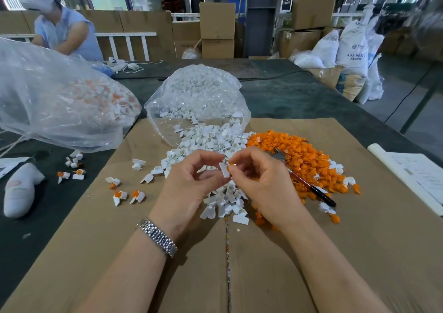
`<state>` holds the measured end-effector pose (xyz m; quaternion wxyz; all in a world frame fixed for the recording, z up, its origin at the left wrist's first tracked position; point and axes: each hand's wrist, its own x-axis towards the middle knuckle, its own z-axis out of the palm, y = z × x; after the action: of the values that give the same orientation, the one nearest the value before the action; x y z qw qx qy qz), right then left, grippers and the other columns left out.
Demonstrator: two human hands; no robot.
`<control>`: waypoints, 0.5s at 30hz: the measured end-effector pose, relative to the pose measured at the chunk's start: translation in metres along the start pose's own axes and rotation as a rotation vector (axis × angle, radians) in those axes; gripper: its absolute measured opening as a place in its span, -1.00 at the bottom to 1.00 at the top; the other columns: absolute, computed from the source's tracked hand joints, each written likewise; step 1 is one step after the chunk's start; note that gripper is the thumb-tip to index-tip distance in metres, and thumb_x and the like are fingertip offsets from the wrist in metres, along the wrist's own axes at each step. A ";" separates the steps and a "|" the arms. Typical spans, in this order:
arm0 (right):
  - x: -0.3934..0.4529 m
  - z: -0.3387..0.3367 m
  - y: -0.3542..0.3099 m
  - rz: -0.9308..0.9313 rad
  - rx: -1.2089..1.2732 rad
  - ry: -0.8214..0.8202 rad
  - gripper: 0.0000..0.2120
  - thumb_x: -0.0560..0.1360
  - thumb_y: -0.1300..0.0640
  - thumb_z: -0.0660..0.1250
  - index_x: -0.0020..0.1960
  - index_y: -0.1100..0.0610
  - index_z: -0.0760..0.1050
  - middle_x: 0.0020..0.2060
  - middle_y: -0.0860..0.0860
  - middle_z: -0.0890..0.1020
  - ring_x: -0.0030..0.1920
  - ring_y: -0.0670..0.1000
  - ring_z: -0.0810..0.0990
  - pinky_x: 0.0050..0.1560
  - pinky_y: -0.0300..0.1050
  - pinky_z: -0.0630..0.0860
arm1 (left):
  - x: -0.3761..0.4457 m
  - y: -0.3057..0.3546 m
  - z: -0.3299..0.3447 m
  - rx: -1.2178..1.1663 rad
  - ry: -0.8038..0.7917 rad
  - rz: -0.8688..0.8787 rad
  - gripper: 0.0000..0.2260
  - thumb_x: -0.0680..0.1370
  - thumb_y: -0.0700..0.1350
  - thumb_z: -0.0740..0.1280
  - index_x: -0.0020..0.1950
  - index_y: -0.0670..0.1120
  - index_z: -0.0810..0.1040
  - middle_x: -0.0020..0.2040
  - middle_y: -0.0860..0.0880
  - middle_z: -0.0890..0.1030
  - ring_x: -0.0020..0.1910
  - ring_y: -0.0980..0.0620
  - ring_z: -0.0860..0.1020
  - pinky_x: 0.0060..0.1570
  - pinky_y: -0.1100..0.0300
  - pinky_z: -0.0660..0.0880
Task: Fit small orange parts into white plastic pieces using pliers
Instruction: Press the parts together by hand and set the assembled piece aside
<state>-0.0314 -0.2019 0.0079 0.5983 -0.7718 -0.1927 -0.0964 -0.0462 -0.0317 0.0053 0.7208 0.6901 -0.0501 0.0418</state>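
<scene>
My left hand (191, 180) pinches a white plastic piece (224, 170) above the cardboard. My right hand (261, 180) holds a small orange part (231, 168) against that piece's right side. Under the hands lies a pile of white pieces (211, 142) that spills from a clear bag (199, 96). A heap of orange parts (299, 159) lies to the right. The pliers (309, 180), with red and black handles, rest on the orange heap, partly hidden behind my right hand. Several joined white-and-orange pieces (124, 194) lie at the left.
A large clear bag (55, 104) of assembled pieces sits at the left. A white object (19, 190) lies near the left edge, papers (417, 176) at the right. Brown cardboard (239, 264) covers the dark table. Another person (64, 25) works at the far left.
</scene>
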 end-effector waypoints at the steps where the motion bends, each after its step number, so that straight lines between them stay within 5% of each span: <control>1: 0.000 0.001 0.000 0.006 0.007 -0.004 -0.91 0.56 0.19 0.43 -0.01 0.02 0.61 -0.21 0.02 0.63 -0.17 0.02 0.58 -0.17 -0.17 0.58 | 0.000 0.000 0.000 0.000 -0.002 0.006 -0.71 0.39 -0.16 0.56 0.09 -0.06 0.68 0.03 0.04 0.74 -0.03 0.01 0.73 -0.07 0.33 0.60; 9: -0.002 -0.012 -0.005 0.015 0.097 -0.150 -0.77 0.56 0.20 0.44 0.16 -0.03 0.63 -0.15 -0.02 0.64 -0.15 -0.08 0.62 -0.07 -0.26 0.57 | 0.003 0.000 -0.010 -0.137 -0.086 -0.057 -0.67 0.35 -0.16 0.58 0.11 -0.05 0.74 0.09 -0.16 0.72 0.13 -0.16 0.69 0.14 0.09 0.62; 15: -0.003 -0.012 -0.007 0.023 0.080 -0.156 -0.77 0.54 0.20 0.46 0.17 -0.01 0.63 -0.14 -0.02 0.66 -0.12 -0.09 0.65 -0.06 -0.28 0.56 | 0.002 0.004 -0.010 -0.104 -0.073 -0.033 -0.64 0.32 -0.10 0.59 0.11 -0.05 0.74 0.07 -0.14 0.74 0.11 -0.12 0.70 0.10 0.16 0.62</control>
<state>-0.0362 -0.2127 0.0156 0.6129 -0.7545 -0.2336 -0.0211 -0.0449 -0.0214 0.0088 0.7541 0.6534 -0.0671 0.0017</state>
